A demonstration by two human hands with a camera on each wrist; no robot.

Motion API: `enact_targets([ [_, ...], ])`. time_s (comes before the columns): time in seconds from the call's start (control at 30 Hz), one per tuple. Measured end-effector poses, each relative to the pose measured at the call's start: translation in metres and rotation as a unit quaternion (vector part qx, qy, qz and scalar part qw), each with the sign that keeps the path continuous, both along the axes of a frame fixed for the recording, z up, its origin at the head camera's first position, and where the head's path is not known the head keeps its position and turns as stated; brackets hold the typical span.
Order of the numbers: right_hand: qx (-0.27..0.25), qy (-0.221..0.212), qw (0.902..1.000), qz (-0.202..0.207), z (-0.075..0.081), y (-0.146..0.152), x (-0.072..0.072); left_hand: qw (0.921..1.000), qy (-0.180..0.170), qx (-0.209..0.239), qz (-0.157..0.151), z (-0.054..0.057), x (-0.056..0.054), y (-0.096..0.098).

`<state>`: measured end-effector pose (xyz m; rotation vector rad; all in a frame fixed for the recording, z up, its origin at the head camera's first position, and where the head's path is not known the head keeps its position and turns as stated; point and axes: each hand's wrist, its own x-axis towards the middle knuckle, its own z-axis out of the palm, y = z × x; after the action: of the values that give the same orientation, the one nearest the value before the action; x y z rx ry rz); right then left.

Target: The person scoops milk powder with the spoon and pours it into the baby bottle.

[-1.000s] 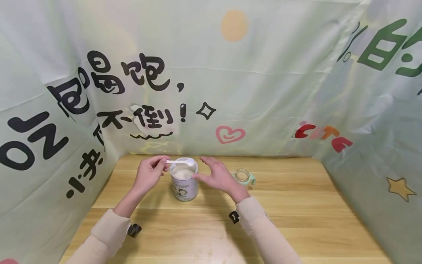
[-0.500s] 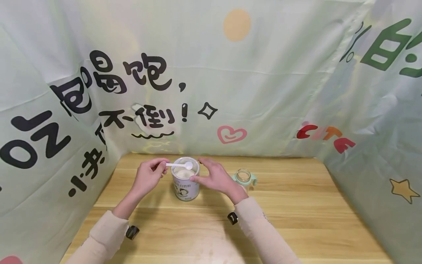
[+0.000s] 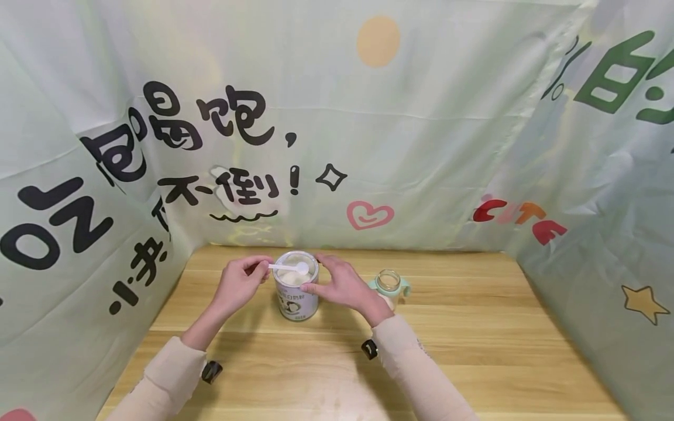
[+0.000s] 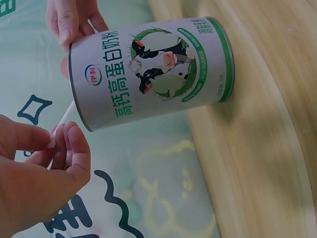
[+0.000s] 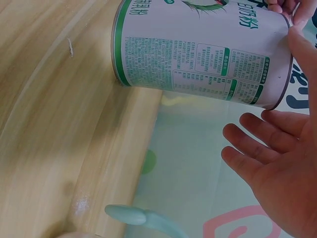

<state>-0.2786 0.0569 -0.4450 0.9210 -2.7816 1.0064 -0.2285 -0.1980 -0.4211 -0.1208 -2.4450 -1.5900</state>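
Note:
A white milk powder can stands upright on the table, its top uncovered and pale powder showing inside. My left hand pinches the thin handle of a white scoop between thumb and fingers. The scoop's bowl overlaps the can's opening in the head view. In the left wrist view the can shows a cow on its label, and its wall hides the scoop's bowl. My right hand holds the can at its rim, thumb on the near side and index finger farther round; its other fingers spread away from the wall.
Right of the can, partly behind my right wrist, stands a lidless baby bottle with mint-green handles. Printed cloth encloses the wooden table at the back and both sides.
The scoop has come down from above the rim towards the powder, moved by my left hand. My right hand has drawn slightly closer around the can's rim.

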Motion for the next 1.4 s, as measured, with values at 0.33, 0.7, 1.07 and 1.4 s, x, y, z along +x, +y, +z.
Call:
enact_targets([
  [0.33,-0.001,-0.008,1.0,0.001,0.001,-0.002,0.001,0.9917,0.073,-0.105,0.008,-0.007,-0.001,0.005],
  [0.7,0.002,-0.003,1.0,0.005,0.0,-0.002,0.001,0.9763,0.135,-0.169,0.003,-0.007,0.0,0.013],
  [1.07,0.002,-0.004,1.0,0.005,0.0,-0.002,0.001,0.9422,0.208,-0.263,-0.003,-0.011,-0.004,0.015],
  [1.4,0.0,-0.005,1.0,0.002,-0.002,-0.001,0.0,0.923,0.245,-0.297,-0.015,-0.014,-0.005,0.019],
])
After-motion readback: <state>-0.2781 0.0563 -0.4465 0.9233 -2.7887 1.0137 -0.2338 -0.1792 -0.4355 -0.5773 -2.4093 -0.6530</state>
